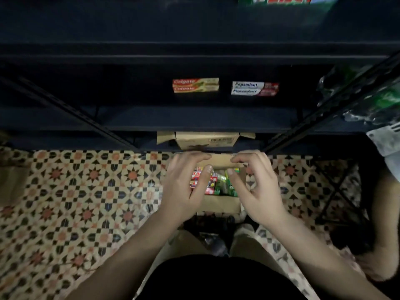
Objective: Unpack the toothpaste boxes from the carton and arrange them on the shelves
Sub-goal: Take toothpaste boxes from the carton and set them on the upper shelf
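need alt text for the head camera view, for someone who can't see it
Seen from above, a person's left hand and right hand reach over an open carton of toothpaste boxes on a patterned tile floor. Ahead, a dark shelf holds Colgate boxes beside Pepsodent boxes.

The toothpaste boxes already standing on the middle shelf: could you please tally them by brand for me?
Colgate boxes: 2, stacked one on the other.
Pepsodent boxes: 2, stacked likewise, to the right of the Colgate pair.
Total on that shelf: 4.
The boxes on the top shelf are cut off by the frame, so they are not counted.
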